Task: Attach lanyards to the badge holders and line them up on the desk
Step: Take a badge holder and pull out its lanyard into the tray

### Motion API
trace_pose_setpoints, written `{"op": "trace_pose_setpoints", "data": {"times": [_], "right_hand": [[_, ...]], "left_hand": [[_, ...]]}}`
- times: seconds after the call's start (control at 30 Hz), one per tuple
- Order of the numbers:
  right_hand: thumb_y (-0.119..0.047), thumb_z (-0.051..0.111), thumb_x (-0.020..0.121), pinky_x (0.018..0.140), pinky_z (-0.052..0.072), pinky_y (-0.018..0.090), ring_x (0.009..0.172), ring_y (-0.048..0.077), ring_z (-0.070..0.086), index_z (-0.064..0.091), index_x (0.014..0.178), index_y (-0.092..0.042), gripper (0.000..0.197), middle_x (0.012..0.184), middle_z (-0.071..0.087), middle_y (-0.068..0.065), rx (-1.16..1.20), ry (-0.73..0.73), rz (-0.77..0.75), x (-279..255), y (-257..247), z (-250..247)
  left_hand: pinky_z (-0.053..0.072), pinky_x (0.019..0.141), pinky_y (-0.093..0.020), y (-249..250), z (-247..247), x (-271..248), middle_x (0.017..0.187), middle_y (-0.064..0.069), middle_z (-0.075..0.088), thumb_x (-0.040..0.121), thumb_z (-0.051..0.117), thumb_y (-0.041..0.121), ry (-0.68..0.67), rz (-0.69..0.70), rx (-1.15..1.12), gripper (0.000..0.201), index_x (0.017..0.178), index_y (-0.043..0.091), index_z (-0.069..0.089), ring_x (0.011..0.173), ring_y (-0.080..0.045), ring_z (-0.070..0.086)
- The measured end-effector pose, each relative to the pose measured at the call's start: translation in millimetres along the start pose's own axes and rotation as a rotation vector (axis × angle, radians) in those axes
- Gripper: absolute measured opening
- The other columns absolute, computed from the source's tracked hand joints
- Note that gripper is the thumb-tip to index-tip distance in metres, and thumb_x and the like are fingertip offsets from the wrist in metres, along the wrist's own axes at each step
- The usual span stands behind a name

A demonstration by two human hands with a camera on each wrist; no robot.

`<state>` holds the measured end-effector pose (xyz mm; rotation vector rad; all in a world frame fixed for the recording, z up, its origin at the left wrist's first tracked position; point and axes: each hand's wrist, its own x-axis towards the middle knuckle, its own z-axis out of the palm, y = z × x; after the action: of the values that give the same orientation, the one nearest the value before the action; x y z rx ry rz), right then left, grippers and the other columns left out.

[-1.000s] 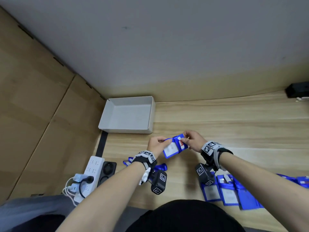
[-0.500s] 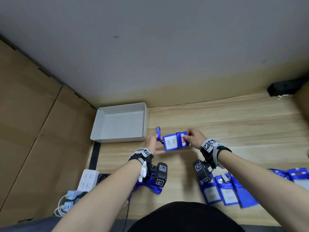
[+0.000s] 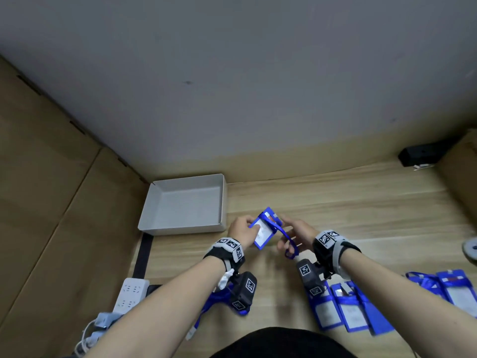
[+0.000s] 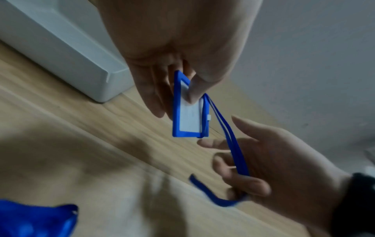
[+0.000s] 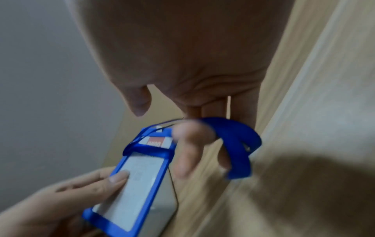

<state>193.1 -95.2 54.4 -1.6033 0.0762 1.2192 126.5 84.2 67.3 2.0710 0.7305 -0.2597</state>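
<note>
A blue badge holder (image 3: 262, 229) with a white card hangs above the desk. My left hand (image 3: 241, 229) pinches it, thumb on the card face (image 5: 142, 184) and fingers behind. A blue lanyard (image 3: 287, 241) runs from the holder's top end down to my right hand (image 3: 296, 236). In the left wrist view the lanyard (image 4: 233, 144) passes between the right hand's (image 4: 274, 160) curled fingers, and its loop end trails below. The right wrist view is blurred; the lanyard (image 5: 237, 144) wraps over my right fingers (image 5: 190, 133).
A white open box (image 3: 185, 202) sits just left of my hands. Several finished badge holders (image 3: 346, 311) lie in a row at the front right, more (image 3: 454, 290) farther right. Loose lanyards (image 3: 216, 301) lie under my left wrist. A power strip (image 3: 131, 293) is front left.
The holder has turned from flat between both hands to tilted in my left hand alone. My right hand let go of it and drew the lanyard loop out towards me.
</note>
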Motion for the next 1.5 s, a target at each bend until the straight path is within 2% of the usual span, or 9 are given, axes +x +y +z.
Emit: {"op": "trace_pose_setpoints", "data": {"times": [0.2, 0.37, 0.53, 0.67, 0.83, 1.03, 1.2, 1.37, 1.5], "right_hand": [[-0.024, 0.062, 0.093, 0.044, 0.025, 0.020, 0.045, 0.012, 0.032, 0.069, 0.069, -0.010, 0.028, 0.045, 0.035, -0.005, -0.230, 0.182, -0.231, 9.2, 15.0, -16.2], [-0.026, 0.060, 0.092, 0.046, 0.029, 0.023, 0.051, 0.016, 0.040, 0.069, 0.067, -0.015, 0.029, 0.054, 0.045, 0.001, -0.415, 0.315, -0.109, 23.1, 34.2, -36.2], [-0.028, 0.062, 0.086, 0.057, 0.039, 0.027, 0.069, 0.027, 0.061, 0.072, 0.065, -0.019, 0.024, 0.071, 0.067, 0.007, -0.495, 0.429, -0.021, 39.6, 65.0, -57.3], [-0.031, 0.064, 0.083, 0.082, 0.050, 0.034, 0.097, 0.033, 0.063, 0.072, 0.087, -0.021, 0.013, 0.097, 0.071, 0.012, -0.567, 0.458, -0.020, 40.4, 71.2, -62.3], [-0.022, 0.064, 0.082, 0.111, 0.030, 0.039, 0.135, 0.034, 0.030, 0.050, 0.140, -0.021, 0.059, 0.149, 0.040, 0.009, -0.902, 0.455, -0.196, 42.0, 57.3, -43.6], [-0.025, 0.073, 0.078, 0.096, 0.046, 0.020, 0.104, 0.005, 0.064, 0.074, 0.096, -0.033, 0.020, 0.107, 0.071, -0.012, -0.546, -0.180, -0.384, 33.1, 42.1, 2.0], [-0.004, 0.061, 0.094, 0.065, 0.044, 0.015, 0.055, -0.003, 0.055, 0.070, 0.089, -0.009, 0.011, 0.064, 0.067, -0.005, -0.509, -0.204, -0.354, 37.0, 40.7, 9.8], [0.001, 0.053, 0.097, 0.045, 0.038, 0.011, 0.041, -0.003, 0.047, 0.068, 0.090, 0.002, 0.017, 0.056, 0.062, -0.010, -0.535, -0.170, -0.361, 30.8, 30.2, 8.6], [-0.014, 0.060, 0.094, 0.065, 0.041, 0.029, 0.061, 0.014, 0.048, 0.068, 0.063, -0.015, 0.032, 0.060, 0.058, -0.001, -0.558, -0.082, -0.414, 35.4, 27.1, 4.6]], "left_hand": [[0.048, 0.076, -0.026, -35.1, -17.9, -2.6, 0.096, -0.003, 0.070, 0.088, 0.065, 0.017, -0.243, 0.108, 0.389, 0.013, 0.099, 0.016, 0.072, 0.090, -0.020, 0.065], [0.046, 0.053, -0.026, -57.6, -15.0, -11.0, 0.076, -0.006, 0.063, 0.090, 0.063, 0.004, -0.113, -0.079, 0.041, 0.011, 0.083, 0.013, 0.063, 0.061, -0.015, 0.057], [0.052, 0.062, -0.033, -72.9, -26.1, -13.5, 0.074, -0.007, 0.065, 0.084, 0.062, 0.011, -0.105, -0.180, 0.348, 0.016, 0.069, 0.016, 0.060, 0.069, -0.023, 0.061], [0.049, 0.067, -0.025, -73.4, -25.0, -21.1, 0.081, -0.004, 0.066, 0.088, 0.065, 0.005, -0.363, -0.127, 0.293, 0.011, 0.095, 0.006, 0.073, 0.073, -0.017, 0.062], [0.050, 0.064, -0.017, -64.0, -19.7, -23.2, 0.084, -0.002, 0.069, 0.089, 0.068, 0.007, -0.413, -0.052, 0.187, 0.019, 0.107, 0.002, 0.073, 0.070, -0.007, 0.061], [0.051, 0.083, -0.029, -50.0, -33.0, -17.7, 0.096, -0.004, 0.070, 0.092, 0.065, 0.011, -0.258, 0.097, 0.246, 0.015, 0.104, 0.006, 0.072, 0.088, -0.015, 0.063], [0.045, 0.083, -0.026, -52.0, -45.1, -13.8, 0.111, -0.008, 0.067, 0.095, 0.060, 0.015, -0.155, 0.030, 0.358, 0.016, 0.107, 0.009, 0.068, 0.102, -0.021, 0.062], [0.050, 0.081, -0.034, -56.2, -40.3, -19.0, 0.100, -0.005, 0.069, 0.090, 0.063, 0.028, -0.193, -0.056, 0.304, 0.010, 0.091, 0.018, 0.064, 0.087, -0.019, 0.062], [0.045, 0.070, -0.032, -48.2, -34.7, -26.6, 0.092, 0.002, 0.069, 0.082, 0.060, 0.050, -0.213, -0.036, 0.497, 0.029, 0.097, 0.025, 0.063, 0.082, -0.019, 0.062]]}}
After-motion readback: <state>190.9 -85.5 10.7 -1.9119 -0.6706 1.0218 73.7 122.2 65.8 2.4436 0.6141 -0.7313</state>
